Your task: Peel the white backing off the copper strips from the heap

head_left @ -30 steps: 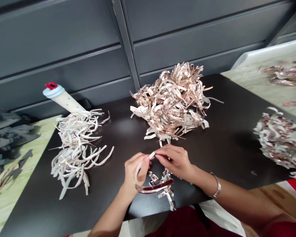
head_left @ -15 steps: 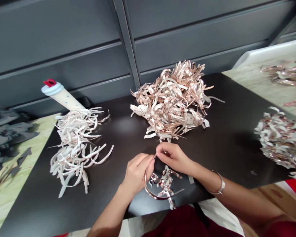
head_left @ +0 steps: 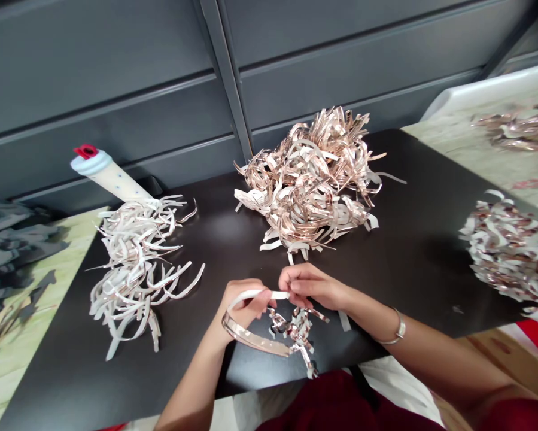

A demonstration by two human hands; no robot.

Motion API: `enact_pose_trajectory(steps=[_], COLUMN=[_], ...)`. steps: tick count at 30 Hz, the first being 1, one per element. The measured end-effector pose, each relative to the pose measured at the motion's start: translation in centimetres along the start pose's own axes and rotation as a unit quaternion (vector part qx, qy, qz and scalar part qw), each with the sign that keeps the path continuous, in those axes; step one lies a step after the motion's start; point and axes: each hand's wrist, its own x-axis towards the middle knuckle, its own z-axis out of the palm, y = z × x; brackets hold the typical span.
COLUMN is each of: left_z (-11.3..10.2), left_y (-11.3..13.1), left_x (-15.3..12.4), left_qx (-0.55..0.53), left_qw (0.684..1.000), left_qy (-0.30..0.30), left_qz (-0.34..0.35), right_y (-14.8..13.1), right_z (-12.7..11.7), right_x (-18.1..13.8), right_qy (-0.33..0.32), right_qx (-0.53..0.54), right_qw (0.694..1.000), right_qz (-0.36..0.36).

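Observation:
A curved strip (head_left: 255,340), shiny rose-gold on one face and white on the other, loops over my left hand (head_left: 244,299). The thumb and fingers of that hand pinch it near its upper end. My right hand (head_left: 311,286) has its fingers closed at the strip's white tip. Below both hands lies a small heap of short rose-gold and white pieces (head_left: 298,328) on the black table (head_left: 233,239). Just beyond my right hand rises a large pile of similar long strips (head_left: 313,179).
At the left lies another pile of strips, mostly white side up (head_left: 134,263), with a pale bottle with a red top (head_left: 111,173) behind it. A heap of short pieces (head_left: 511,251) sits at the right edge. Grey scraps (head_left: 12,239) lie far left; a grey panelled wall (head_left: 116,72) stands behind.
The strip has turned so its white face shows at the top, and its loop has swung left over my left hand. Both hands have shifted slightly.

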Motion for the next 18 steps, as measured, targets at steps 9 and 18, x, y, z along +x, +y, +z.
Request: enact_pose_trajectory(steps=[9,18], left_z=[0.2,1.1], left_y=[-0.6,-1.2], left_x=[0.2,0.2], left_qx=[-0.077,-0.135], left_qw=[0.992,0.979], left_qy=[-0.005,-0.017], left_qz=[-0.096,-0.151], right_y=[-0.2,0.6], right_z=[0.1,1.2], right_x=[0.3,0.6], right_qy=[0.013,0.016], right_qx=[-0.056,-0.182], right_qw=[0.998,0.975], right_qz=[0.033,-0.122])
